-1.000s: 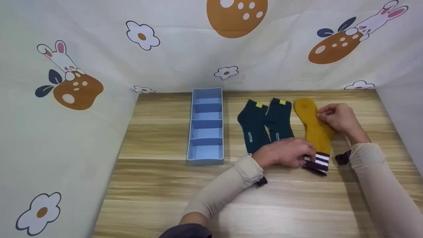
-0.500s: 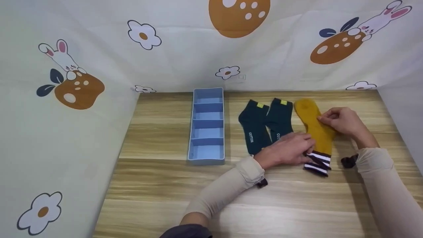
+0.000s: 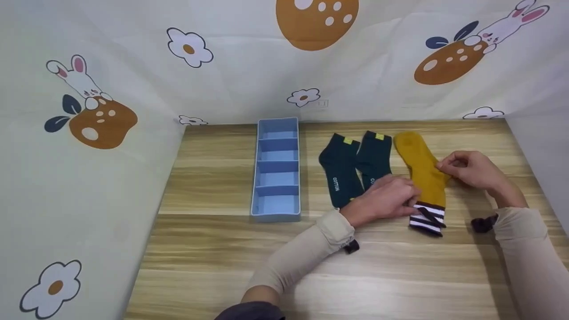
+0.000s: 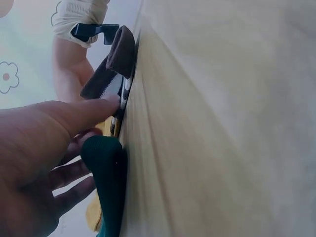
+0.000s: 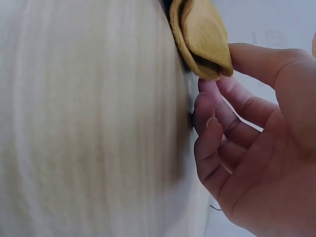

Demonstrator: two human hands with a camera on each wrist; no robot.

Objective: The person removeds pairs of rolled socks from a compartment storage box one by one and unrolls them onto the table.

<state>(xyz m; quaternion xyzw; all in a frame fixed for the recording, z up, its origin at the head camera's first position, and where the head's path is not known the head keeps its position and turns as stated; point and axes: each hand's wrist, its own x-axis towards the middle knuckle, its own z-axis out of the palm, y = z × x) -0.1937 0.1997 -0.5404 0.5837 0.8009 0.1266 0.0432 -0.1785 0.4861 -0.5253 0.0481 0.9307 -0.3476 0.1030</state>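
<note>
A mustard-yellow sock (image 3: 426, 178) with a dark-and-white striped cuff (image 3: 426, 218) lies at the right of the table, toe toward the back wall. A dark edge of the cuff is turned diagonally across the stripes. My left hand (image 3: 386, 198) pinches the cuff's left side; in the left wrist view its thumb (image 4: 94, 111) presses at the striped fabric. On the sock's right edge, thumb and index of my right hand (image 3: 475, 171) pinch the yellow cloth, its folded layers showing in the right wrist view. Two dark green socks (image 3: 340, 164) lie alongside, one partly hidden under my left hand.
Left of the socks stands a light blue organizer box (image 3: 276, 218) with several compartments in a row. Pale patterned cloth (image 3: 249, 80) walls the wooden table (image 3: 213, 249) at the back and sides.
My right hand has slid right and toward the front along the yellow sock's edge. The left fingers have shifted slightly up the cuff, and its dark edge now lies folded diagonally.
</note>
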